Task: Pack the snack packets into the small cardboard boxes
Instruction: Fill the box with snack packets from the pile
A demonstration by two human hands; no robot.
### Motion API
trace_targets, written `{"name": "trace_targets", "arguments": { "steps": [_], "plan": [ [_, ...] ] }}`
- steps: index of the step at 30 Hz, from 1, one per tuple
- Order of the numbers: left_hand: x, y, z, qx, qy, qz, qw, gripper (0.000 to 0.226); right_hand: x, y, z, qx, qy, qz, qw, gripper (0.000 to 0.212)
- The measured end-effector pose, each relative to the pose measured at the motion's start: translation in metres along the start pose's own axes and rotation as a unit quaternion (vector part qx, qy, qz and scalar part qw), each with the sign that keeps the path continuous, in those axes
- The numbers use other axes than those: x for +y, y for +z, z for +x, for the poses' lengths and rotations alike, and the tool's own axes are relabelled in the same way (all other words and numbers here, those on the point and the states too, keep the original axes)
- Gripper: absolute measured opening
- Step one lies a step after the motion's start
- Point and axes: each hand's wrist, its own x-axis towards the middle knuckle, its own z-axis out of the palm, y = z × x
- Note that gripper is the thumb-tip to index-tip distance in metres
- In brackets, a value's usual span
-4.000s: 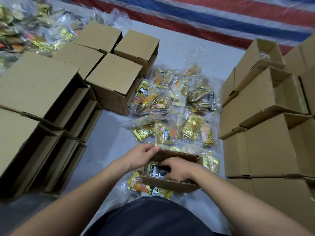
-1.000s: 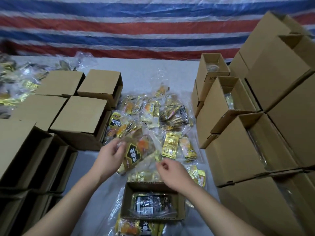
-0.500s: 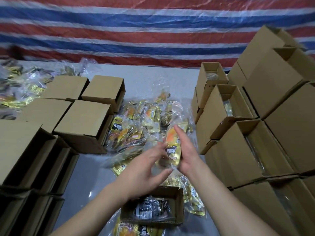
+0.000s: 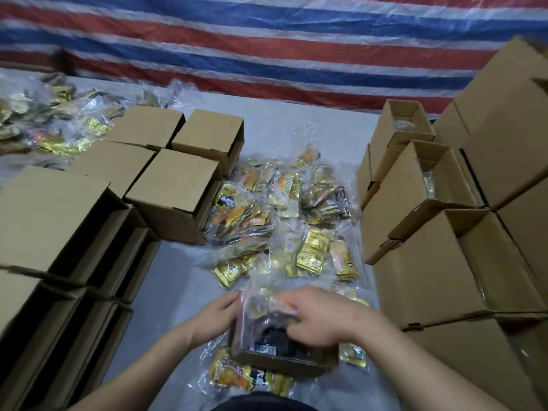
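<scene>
A small open cardboard box (image 4: 267, 358) sits on the floor just in front of me. A clear bag of snack packets (image 4: 261, 310) is halfway into its mouth, over a dark packet inside. My left hand (image 4: 218, 317) holds the bag's left edge. My right hand (image 4: 314, 317) grips its right side with curled fingers, over the box. The picture is blurred here. A pile of bagged yellow and orange snack packets (image 4: 281, 221) lies on the floor beyond the box. More packets (image 4: 240, 376) lie under the box's near side.
Closed and side-opened cardboard boxes (image 4: 175, 188) are stacked on the left. Open-topped boxes (image 4: 421, 188) are stacked on the right. Another heap of bagged packets (image 4: 50, 120) lies at the far left. A red, white and blue striped tarp (image 4: 296, 46) hangs behind.
Both hands took a bag from the pile, brought it down toward me and now hold it at the small box's mouth. The view has tilted slightly downward.
</scene>
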Motion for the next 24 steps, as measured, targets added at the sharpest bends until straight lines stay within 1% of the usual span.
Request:
{"name": "trace_targets", "arguments": {
  "steps": [1, 3, 7, 10, 12, 14, 16, 18, 20, 21, 23, 24],
  "plan": [
    [0.0, 0.002, 0.0, 0.01, -0.007, -0.02, 1.0, 0.035, -0.002, 0.008, 0.004, -0.023, 0.016, -0.061, 0.998, 0.019],
    [0.0, 0.005, 0.0, 0.035, -0.015, -0.039, 0.999, 0.041, -0.005, 0.023, 0.015, -0.043, 0.047, -0.146, 0.987, 0.034],
    [-0.002, 0.009, 0.004, 0.047, -0.014, -0.05, 0.998, 0.043, -0.014, 0.046, 0.042, -0.027, 0.056, -0.233, 0.97, 0.037],
    [-0.007, 0.009, 0.007, 0.07, -0.017, -0.063, 0.995, 0.048, -0.013, 0.054, 0.055, -0.016, 0.054, -0.272, 0.961, 0.042],
    [-0.009, 0.009, 0.007, 0.073, -0.015, -0.084, 0.994, 0.046, -0.007, 0.057, 0.059, -0.029, 0.057, -0.262, 0.963, 0.045],
    [-0.011, 0.01, 0.007, 0.065, -0.002, -0.099, 0.993, 0.041, -0.002, 0.061, 0.062, -0.052, 0.06, -0.231, 0.97, 0.042],
    [-0.011, 0.012, 0.007, 0.069, 0.012, -0.119, 0.991, 0.037, 0.003, 0.068, 0.066, -0.066, 0.062, -0.247, 0.965, 0.04],
    [-0.011, 0.016, 0.007, 0.079, 0.014, -0.133, 0.988, 0.033, 0.008, 0.078, 0.07, -0.073, 0.074, -0.279, 0.955, 0.047],
    [-0.012, 0.018, 0.006, 0.085, 0.019, -0.132, 0.987, 0.033, 0.014, 0.088, 0.073, -0.092, 0.09, -0.277, 0.952, 0.054],
    [-0.013, 0.019, 0.006, 0.084, 0.021, -0.131, 0.988, 0.033, 0.017, 0.09, 0.073, -0.099, 0.096, -0.244, 0.96, 0.057],
    [-0.015, 0.018, 0.005, 0.081, 0.024, -0.138, 0.987, 0.034, 0.022, 0.087, 0.07, -0.107, 0.109, -0.121, 0.981, 0.061],
    [-0.016, 0.018, 0.004, 0.079, 0.022, -0.142, 0.986, 0.035, 0.024, 0.082, 0.067, -0.11, 0.11, -0.066, 0.986, 0.06]
  ]
}}
